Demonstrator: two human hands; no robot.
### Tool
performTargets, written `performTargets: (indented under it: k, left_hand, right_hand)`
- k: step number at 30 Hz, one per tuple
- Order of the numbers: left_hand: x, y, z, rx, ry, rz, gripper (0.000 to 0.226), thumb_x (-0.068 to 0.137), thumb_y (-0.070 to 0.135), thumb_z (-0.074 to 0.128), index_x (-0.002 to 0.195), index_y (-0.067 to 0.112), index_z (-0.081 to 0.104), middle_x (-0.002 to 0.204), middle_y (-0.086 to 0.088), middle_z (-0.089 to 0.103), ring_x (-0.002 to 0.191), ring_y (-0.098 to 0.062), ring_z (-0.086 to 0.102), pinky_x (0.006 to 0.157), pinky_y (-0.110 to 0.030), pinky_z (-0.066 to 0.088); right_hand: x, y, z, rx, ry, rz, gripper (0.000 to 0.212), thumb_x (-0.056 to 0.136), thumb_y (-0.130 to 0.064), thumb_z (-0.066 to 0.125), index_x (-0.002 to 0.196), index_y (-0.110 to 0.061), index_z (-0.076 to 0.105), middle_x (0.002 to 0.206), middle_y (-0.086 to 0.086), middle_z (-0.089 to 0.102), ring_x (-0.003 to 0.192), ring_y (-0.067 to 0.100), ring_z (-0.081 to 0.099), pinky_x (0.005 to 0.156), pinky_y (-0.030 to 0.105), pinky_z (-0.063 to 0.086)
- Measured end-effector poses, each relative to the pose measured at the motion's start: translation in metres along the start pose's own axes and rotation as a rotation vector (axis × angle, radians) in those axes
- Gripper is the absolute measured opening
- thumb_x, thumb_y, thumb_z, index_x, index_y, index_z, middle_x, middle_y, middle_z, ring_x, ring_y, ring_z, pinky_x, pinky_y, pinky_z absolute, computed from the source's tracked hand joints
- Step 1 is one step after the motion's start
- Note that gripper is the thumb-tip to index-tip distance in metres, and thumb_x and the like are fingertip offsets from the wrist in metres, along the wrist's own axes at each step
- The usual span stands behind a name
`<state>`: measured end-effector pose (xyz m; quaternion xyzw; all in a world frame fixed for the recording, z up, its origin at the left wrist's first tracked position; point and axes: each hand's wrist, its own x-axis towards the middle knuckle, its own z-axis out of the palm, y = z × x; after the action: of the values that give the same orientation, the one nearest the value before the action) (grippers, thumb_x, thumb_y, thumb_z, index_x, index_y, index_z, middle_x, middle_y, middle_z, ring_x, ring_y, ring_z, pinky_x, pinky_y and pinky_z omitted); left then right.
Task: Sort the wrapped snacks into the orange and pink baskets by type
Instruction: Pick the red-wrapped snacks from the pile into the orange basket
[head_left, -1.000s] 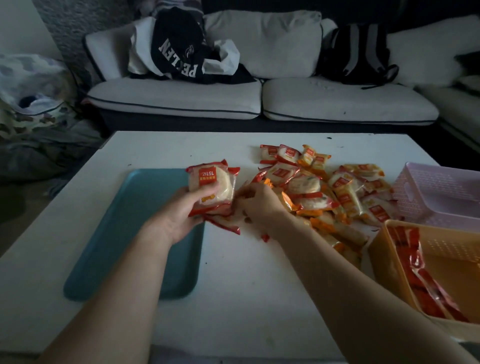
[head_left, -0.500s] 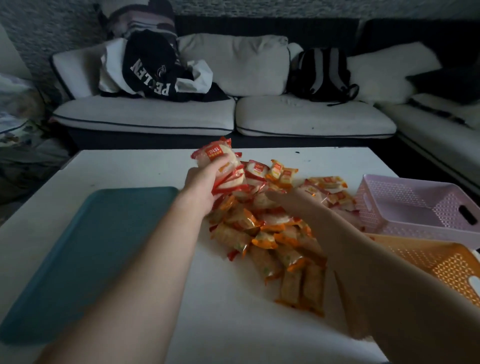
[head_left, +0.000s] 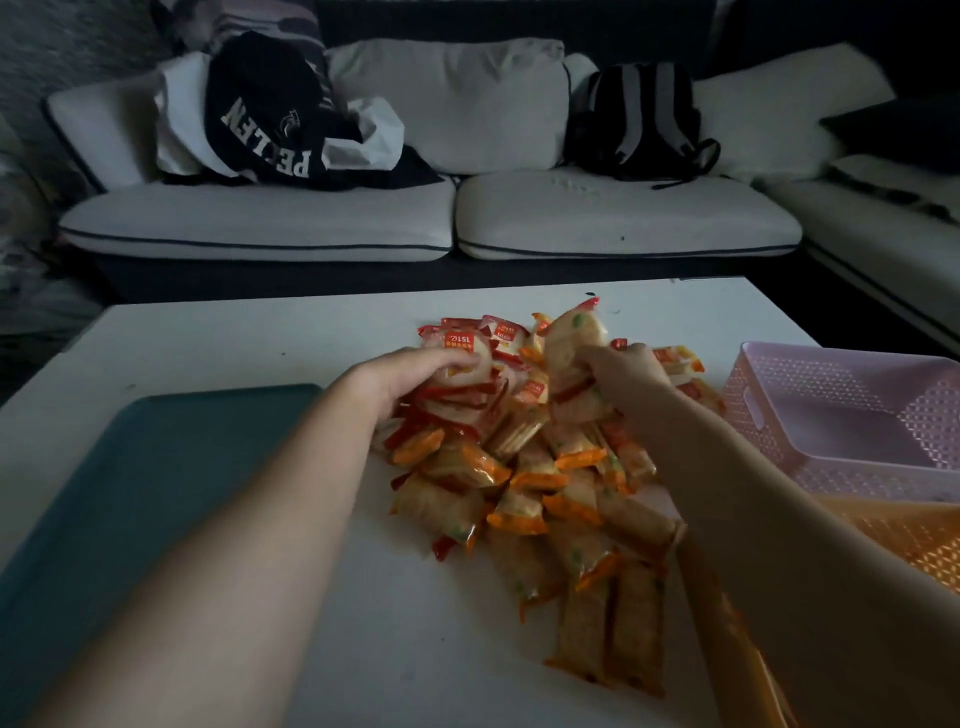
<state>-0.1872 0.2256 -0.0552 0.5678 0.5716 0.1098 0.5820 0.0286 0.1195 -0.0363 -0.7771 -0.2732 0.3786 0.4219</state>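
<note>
Both arms outstretched: left hand (head_left: 410, 375) fingers (head_left: 445, 356) grip a red-wrapped snack (head_left: 460, 340), right hand (head_left: 629, 376) a green-flecked snack (head_left: 574, 333).

I see snacks (head_left: 524, 467) heaped on the surface (head_left: 405, 623), under the left fingers (head_left: 452, 357) and right fingers (head_left: 597, 356) and spreading nearer me. A tray (head_left: 156, 493) lies left of the left fingers. Right of the right fingers stands the far basket (head_left: 769, 410), the near basket (head_left: 914, 535) just before it. Beyond the fingers, a sofa (head_left: 623, 218) carries a backpack (head_left: 639, 119).

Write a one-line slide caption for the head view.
Left hand and right hand each grip a wrapped snack over the pile; pink basket and orange basket sit nearby.
</note>
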Motion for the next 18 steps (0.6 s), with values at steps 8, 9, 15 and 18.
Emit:
performTargets:
  k: [8, 9, 15, 18]
  left_hand:
    - [0.0, -0.013, -0.001, -0.176, 0.048, 0.15, 0.089, 0.04, 0.059, 0.093, 0.116, 0.019, 0.07, 0.102, -0.01, 0.078, 0.102, -0.031, 0.073, 0.102, -0.049, 0.052]
    - [-0.004, -0.012, -0.001, -0.2, 0.063, 0.182, 0.085, 0.042, 0.058, 0.094, 0.115, 0.019, 0.071, 0.102, -0.01, 0.078, 0.103, -0.032, 0.072, 0.102, -0.05, 0.052]
    - [-0.052, 0.004, 0.002, -0.571, 0.025, 0.319, 0.06, 0.08, 0.038, 0.082, 0.129, 0.009, 0.064, 0.112, -0.015, 0.076, 0.105, -0.031, 0.073, 0.093, -0.042, 0.055]
    - [-0.097, 0.02, 0.02, -0.719, -0.003, 0.318, 0.05, 0.085, 0.037, 0.076, 0.125, 0.011, 0.061, 0.109, -0.014, 0.077, 0.101, -0.028, 0.075, 0.081, -0.039, 0.059]
  right_hand:
    - [-0.007, -0.006, 0.039, 0.279, -0.171, 0.113, 0.016, 0.096, -0.024, 0.063, 0.094, -0.009, 0.058, 0.093, 0.017, 0.067, 0.086, 0.034, 0.071, 0.08, 0.056, 0.061]
    - [-0.009, -0.006, 0.038, 0.311, -0.177, 0.119, 0.016, 0.096, -0.023, 0.062, 0.098, -0.007, 0.058, 0.095, 0.018, 0.067, 0.087, 0.035, 0.071, 0.081, 0.057, 0.06]
    - [-0.039, -0.009, 0.017, 0.561, -0.185, 0.158, 0.02, 0.09, -0.017, 0.061, 0.107, -0.008, 0.059, 0.109, 0.022, 0.067, 0.096, 0.039, 0.07, 0.083, 0.058, 0.059]
    - [-0.069, -0.009, -0.004, 0.562, -0.171, 0.116, 0.023, 0.092, -0.015, 0.061, 0.115, -0.009, 0.06, 0.111, 0.02, 0.067, 0.094, 0.034, 0.072, 0.082, 0.054, 0.061]
